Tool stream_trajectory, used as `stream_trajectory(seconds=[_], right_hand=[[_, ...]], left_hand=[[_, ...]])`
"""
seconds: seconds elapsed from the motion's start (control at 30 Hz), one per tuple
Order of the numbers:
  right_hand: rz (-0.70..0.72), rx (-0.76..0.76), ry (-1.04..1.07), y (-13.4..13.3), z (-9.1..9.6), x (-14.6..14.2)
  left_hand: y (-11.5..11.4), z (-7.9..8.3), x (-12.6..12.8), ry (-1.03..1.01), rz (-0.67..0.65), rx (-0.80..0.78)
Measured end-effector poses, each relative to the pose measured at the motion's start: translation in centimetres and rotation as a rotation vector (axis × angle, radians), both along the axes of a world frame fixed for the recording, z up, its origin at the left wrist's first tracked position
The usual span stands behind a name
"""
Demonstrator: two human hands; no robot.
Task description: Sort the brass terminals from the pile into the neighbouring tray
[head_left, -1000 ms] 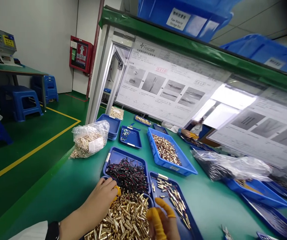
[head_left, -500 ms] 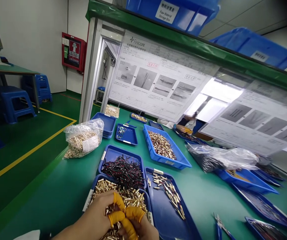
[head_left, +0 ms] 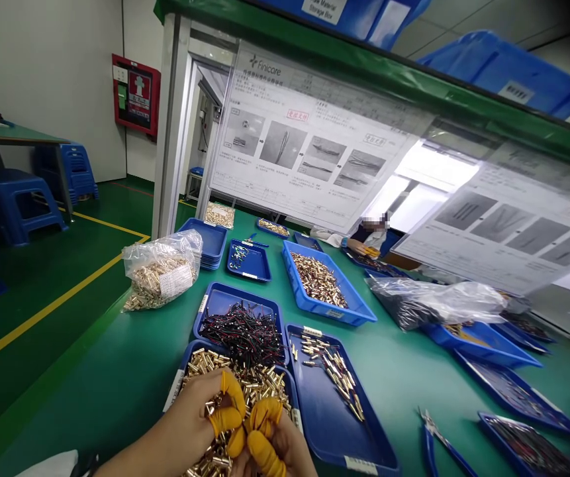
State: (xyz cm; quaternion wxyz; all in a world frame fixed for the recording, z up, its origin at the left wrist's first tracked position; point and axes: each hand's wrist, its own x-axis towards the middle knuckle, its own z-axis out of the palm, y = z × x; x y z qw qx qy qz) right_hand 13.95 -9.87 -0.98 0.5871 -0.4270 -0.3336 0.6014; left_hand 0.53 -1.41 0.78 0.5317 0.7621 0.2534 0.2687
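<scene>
Head view: left hand [head_left: 185,414] holds brass pins [head_left: 211,409] in narrow grip; right hand [head_left: 277,447], grip unclear.

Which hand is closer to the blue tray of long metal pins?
Right. The right hand sits at the left edge of the blue tray, over the gold tubes; the left hand is farther left, beyond the right hand.

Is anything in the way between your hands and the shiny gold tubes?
Nothing visible stands in the way: your left hand and right hand are right at the pile of gold metal tubes.
</scene>
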Motion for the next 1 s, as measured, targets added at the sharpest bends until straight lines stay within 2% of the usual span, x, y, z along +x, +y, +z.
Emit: stream_trajectory(seconds=[0.1,0.23,0.3,0.43,0.57,0.77,1.0], right_hand=[[-0.067,-0.009,-0.053,0.0,0.4,0.3],[-0.186,-0.02,-0.187,0.0,0.7,0.7],[-0.219,-0.035,-0.235,0.0,0.8,0.7],[-0.302,-0.099,-0.296,0.2,0.8,0.2],[-0.382,-0.104,-0.386,0.1,0.2,-0.4],[-0.448,0.053,-0.718,-0.1,-1.5,0.1],[-0.43,0.052,-0.827,-0.2,-1.9,0.2]], left_hand=[[0.8,0.8,-0.8,0.117,-0.022,0.086],[2.1,1.6,-2.2,0.316,-0.191,0.148],[2.2,1.7,-2.5,0.388,-0.243,0.193],[1.6,1.0,-1.9,0.441,-0.248,0.346],[1.0,0.0,-1.1,0.379,-0.174,0.418],[0.2,-0.5,-0.2,0.085,0.082,0.16],[-0.3,-0.6,0.1,0.001,0.111,0.138]])
